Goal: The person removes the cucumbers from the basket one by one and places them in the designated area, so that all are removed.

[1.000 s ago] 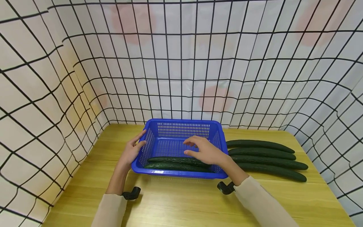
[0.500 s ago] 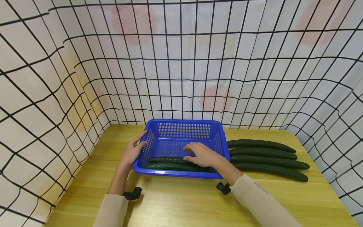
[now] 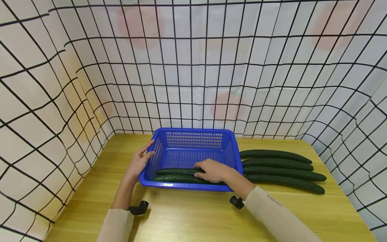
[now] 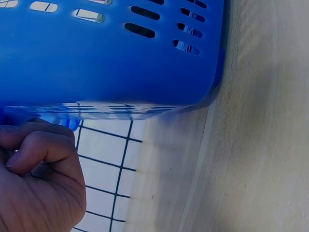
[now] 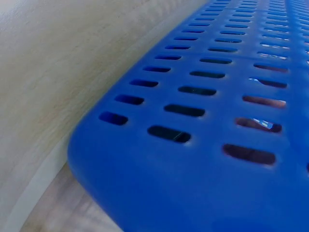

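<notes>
A blue plastic basket [image 3: 193, 133] with slotted walls stands on the wooden table. My left hand [image 3: 139, 164] grips its left rim, thumb on the near part and a finger stretched along the edge. In the left wrist view the fingers of this left hand [image 4: 46, 169] are bent beside the basket wall [image 4: 96, 63]. Two dark green cucumbers lie along the basket's front side, a rear one [image 3: 173, 171] and a front one [image 3: 176, 178]. My right hand [image 3: 216, 170] reaches over the right side and holds the rear cucumber, thumb in front and fingers behind; the basket wall [image 5: 159, 164] hides it in the right wrist view.
Several more cucumbers [image 3: 281, 163] lie side by side on the table [image 3: 193, 215], right of the basket. A black wire grid [image 3: 193, 85] closes off the back and both sides, with a white patterned sheet behind it.
My right hand has lowered from above the basket's middle onto the rear cucumber and closed round it. The left hand and the basket have stayed in place.
</notes>
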{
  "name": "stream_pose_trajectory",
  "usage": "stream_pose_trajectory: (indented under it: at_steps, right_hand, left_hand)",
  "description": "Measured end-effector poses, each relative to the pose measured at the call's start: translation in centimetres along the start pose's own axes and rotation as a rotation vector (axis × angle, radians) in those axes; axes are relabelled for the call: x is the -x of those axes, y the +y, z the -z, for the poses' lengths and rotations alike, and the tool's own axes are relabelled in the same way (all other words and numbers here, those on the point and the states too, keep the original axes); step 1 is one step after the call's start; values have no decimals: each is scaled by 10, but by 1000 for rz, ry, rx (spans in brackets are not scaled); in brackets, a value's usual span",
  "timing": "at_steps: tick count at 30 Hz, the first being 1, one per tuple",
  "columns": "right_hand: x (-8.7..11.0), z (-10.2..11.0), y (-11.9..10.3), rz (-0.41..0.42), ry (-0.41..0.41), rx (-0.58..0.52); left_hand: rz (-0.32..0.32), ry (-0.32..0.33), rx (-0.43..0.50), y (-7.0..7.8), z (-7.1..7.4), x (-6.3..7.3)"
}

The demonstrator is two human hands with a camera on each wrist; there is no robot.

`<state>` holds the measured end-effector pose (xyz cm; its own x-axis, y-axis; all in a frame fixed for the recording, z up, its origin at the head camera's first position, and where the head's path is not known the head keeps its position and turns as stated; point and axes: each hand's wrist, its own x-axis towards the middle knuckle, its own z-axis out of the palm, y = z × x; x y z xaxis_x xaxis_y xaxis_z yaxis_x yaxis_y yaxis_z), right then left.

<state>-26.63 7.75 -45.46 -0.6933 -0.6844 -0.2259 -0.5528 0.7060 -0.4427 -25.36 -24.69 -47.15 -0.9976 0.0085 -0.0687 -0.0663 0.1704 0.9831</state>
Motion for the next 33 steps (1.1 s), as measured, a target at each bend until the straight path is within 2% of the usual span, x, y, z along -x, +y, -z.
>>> stream_pose_trajectory:
  at_steps: [3, 8, 15, 22, 29, 33]
  right_hand:
    - [-1, -1, -1, -10, -9, 9]
    - [-3, -1, 0, -3, 31, 20]
    - [-3, 1, 1, 26, 65, -55]
    - [5, 5, 4, 74, 172, -65]
    - [11, 11, 5, 112, 244, -124]
    - [13, 17, 6, 99, 293, -128]
  left_hand:
    - [5, -3, -9, 0, 1, 1]
    - [34, -6, 8, -1, 3, 0]
    - [61, 5, 22, 0, 4, -1]
    - [16, 7, -3, 4, 0, 1]
    - [19, -6, 7, 3, 0, 0]
    - [25, -5, 12, 2, 0, 0]
